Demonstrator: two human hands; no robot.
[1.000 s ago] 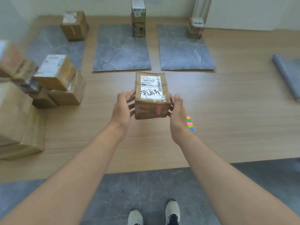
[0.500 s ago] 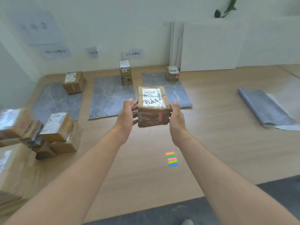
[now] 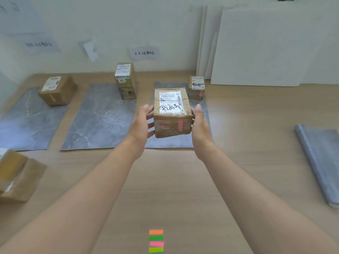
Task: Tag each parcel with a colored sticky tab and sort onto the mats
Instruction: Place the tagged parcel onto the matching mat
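Note:
A brown cardboard parcel (image 3: 172, 114) with a white shipping label and a pink tab on its near face is gripped between my left hand (image 3: 142, 123) and my right hand (image 3: 200, 123). It hangs over the near part of the right grey mat (image 3: 183, 142). A small parcel with a pink tab (image 3: 196, 87) stands at that mat's far end. On the middle mat (image 3: 102, 116) two parcels are stacked (image 3: 126, 80), with green tabs. The left mat (image 3: 27, 121) bears a parcel with an orange tab (image 3: 56, 89). The pad of colored sticky tabs (image 3: 156, 241) lies on the wooden floor near me.
Untagged parcels (image 3: 16, 176) are piled at the near left. A rolled grey mat (image 3: 319, 162) lies at the right. White boards (image 3: 275, 44) lean on the back wall, and paper labels (image 3: 144, 53) are stuck to the wall above the mats.
I have stepped forward and carried the parcel with both hands from over the bare floor to over the right mat. The tab pad now lies behind my hands.

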